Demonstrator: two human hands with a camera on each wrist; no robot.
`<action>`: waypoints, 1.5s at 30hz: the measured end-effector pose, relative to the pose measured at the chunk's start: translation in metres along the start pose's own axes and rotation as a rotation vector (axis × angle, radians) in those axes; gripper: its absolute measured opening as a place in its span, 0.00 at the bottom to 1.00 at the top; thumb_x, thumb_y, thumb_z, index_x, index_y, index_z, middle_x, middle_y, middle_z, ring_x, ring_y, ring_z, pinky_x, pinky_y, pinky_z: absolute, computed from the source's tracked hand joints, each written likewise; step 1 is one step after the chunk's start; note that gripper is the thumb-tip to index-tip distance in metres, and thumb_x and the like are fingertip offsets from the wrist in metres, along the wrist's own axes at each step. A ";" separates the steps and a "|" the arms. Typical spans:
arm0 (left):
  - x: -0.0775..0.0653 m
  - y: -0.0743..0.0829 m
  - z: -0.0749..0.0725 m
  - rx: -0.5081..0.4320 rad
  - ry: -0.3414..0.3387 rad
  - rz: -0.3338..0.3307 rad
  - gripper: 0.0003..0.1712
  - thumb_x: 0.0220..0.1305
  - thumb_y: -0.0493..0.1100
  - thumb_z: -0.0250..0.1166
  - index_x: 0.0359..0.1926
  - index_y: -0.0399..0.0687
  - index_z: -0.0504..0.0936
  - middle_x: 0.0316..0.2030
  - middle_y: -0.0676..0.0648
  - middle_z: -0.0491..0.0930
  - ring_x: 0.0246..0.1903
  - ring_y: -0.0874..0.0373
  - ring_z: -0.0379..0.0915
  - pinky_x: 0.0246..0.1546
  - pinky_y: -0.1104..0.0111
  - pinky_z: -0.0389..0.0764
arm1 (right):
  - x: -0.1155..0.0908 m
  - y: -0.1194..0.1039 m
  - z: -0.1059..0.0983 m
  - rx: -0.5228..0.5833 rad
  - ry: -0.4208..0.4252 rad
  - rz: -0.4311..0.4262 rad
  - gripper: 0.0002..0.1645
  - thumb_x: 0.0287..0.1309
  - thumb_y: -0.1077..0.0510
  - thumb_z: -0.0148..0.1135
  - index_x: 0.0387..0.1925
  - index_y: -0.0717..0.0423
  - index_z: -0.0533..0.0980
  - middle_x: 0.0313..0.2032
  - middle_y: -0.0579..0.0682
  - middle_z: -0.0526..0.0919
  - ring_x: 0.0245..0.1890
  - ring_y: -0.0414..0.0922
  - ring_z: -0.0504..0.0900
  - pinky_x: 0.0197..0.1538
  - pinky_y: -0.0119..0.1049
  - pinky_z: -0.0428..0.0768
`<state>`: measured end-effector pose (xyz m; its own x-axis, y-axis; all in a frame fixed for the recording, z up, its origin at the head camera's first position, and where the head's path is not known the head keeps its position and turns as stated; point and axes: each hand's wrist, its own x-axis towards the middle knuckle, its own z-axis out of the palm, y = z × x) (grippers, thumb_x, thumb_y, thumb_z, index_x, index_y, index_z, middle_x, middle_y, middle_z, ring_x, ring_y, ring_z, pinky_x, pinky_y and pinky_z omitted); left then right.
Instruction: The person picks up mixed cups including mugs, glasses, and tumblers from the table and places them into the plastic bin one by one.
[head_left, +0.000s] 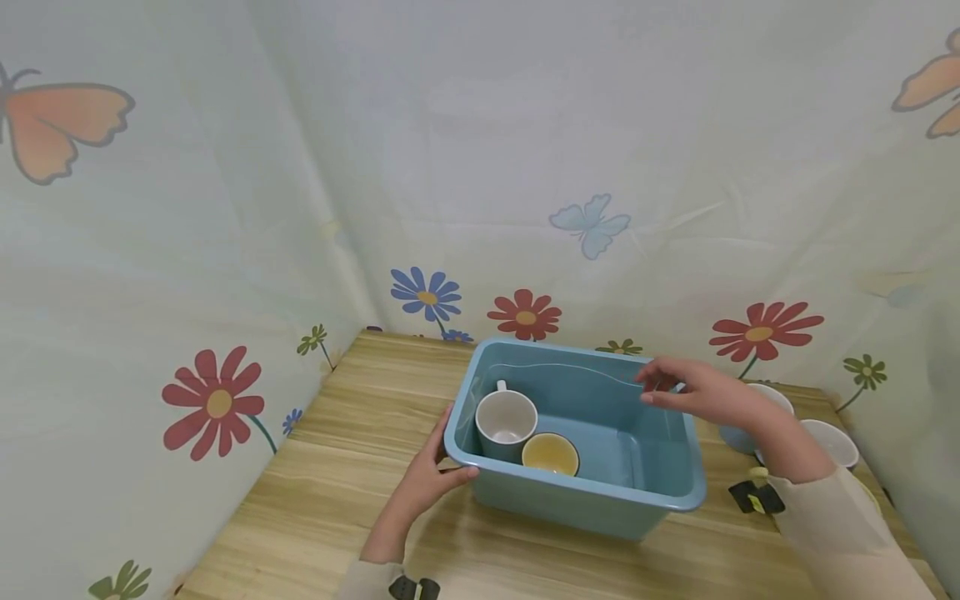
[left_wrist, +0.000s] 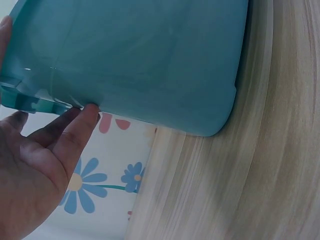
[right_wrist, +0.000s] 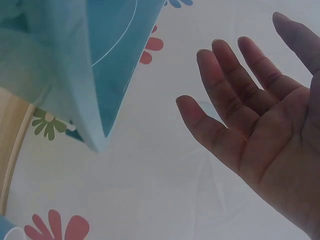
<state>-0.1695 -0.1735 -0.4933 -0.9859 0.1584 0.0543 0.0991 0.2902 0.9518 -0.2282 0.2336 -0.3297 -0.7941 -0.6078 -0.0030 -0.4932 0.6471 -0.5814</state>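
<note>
A blue plastic bin stands on the wooden table. Inside its left end are a mug with a white interior and a cup with a yellow interior. My left hand rests against the bin's front left corner, thumb along the front rim and fingers on the side. In the left wrist view its fingertips touch the bin's outer wall. My right hand hovers over the bin's right rear part with nothing in it. The right wrist view shows its palm and loosely spread fingers beside the bin's rim.
Right of the bin, partly behind my right forearm, stand a light blue cup and a white-interior cup. A fabric backdrop with printed flowers and butterflies hangs behind and beside the wooden table.
</note>
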 end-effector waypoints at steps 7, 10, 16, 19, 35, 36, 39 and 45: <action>0.000 0.000 0.000 -0.003 0.012 -0.007 0.63 0.57 0.53 0.78 0.83 0.56 0.47 0.81 0.37 0.52 0.73 0.31 0.63 0.65 0.40 0.76 | -0.019 0.012 0.002 0.001 0.055 0.001 0.20 0.67 0.54 0.66 0.55 0.61 0.77 0.46 0.49 0.86 0.42 0.29 0.80 0.44 0.30 0.83; 0.001 0.000 0.000 0.001 0.012 -0.007 0.63 0.57 0.53 0.78 0.83 0.56 0.46 0.81 0.37 0.52 0.73 0.31 0.63 0.65 0.40 0.76 | -0.026 0.017 0.005 -0.008 0.082 0.003 0.19 0.67 0.56 0.66 0.54 0.61 0.78 0.45 0.49 0.86 0.41 0.29 0.80 0.43 0.29 0.83; 0.000 0.000 0.000 0.016 0.008 0.001 0.63 0.57 0.53 0.78 0.83 0.56 0.47 0.80 0.36 0.53 0.72 0.30 0.64 0.65 0.39 0.76 | -0.041 0.026 0.011 -0.046 0.148 0.048 0.19 0.66 0.56 0.67 0.54 0.60 0.79 0.46 0.49 0.87 0.41 0.24 0.78 0.43 0.28 0.83; 0.000 0.000 0.000 0.017 0.008 0.002 0.63 0.57 0.53 0.78 0.83 0.56 0.47 0.80 0.36 0.53 0.72 0.31 0.64 0.65 0.39 0.75 | -0.047 0.032 0.013 -0.040 0.181 0.026 0.18 0.65 0.58 0.68 0.53 0.63 0.79 0.45 0.52 0.87 0.40 0.21 0.77 0.41 0.26 0.82; 0.000 0.004 0.000 0.043 0.018 0.011 0.62 0.58 0.50 0.78 0.83 0.52 0.47 0.81 0.37 0.52 0.73 0.33 0.63 0.70 0.40 0.70 | -0.078 0.053 0.027 0.058 0.210 0.094 0.15 0.68 0.61 0.63 0.52 0.66 0.78 0.42 0.45 0.84 0.39 0.21 0.74 0.39 0.25 0.81; 0.000 0.004 0.000 0.048 0.018 0.017 0.62 0.58 0.50 0.78 0.83 0.52 0.47 0.81 0.37 0.52 0.73 0.33 0.64 0.70 0.40 0.70 | -0.079 0.054 0.028 0.069 0.200 0.113 0.16 0.69 0.61 0.63 0.53 0.66 0.77 0.43 0.44 0.84 0.39 0.21 0.74 0.39 0.25 0.81; 0.000 0.002 -0.001 0.051 0.022 0.020 0.62 0.58 0.50 0.78 0.83 0.52 0.47 0.81 0.37 0.52 0.73 0.33 0.64 0.70 0.40 0.70 | -0.083 0.054 0.029 0.092 0.190 0.151 0.17 0.70 0.60 0.62 0.54 0.67 0.77 0.44 0.41 0.83 0.40 0.20 0.74 0.40 0.25 0.82; 0.001 0.003 0.000 0.046 0.009 0.027 0.61 0.59 0.49 0.77 0.83 0.52 0.47 0.81 0.37 0.51 0.73 0.33 0.64 0.70 0.39 0.70 | -0.092 0.062 0.031 0.095 0.198 0.179 0.18 0.71 0.59 0.61 0.55 0.68 0.76 0.46 0.46 0.84 0.42 0.17 0.73 0.41 0.23 0.81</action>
<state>-0.1698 -0.1730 -0.4908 -0.9839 0.1586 0.0828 0.1318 0.3293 0.9350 -0.1748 0.3153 -0.3907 -0.9242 -0.3798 0.0414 -0.3107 0.6841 -0.6599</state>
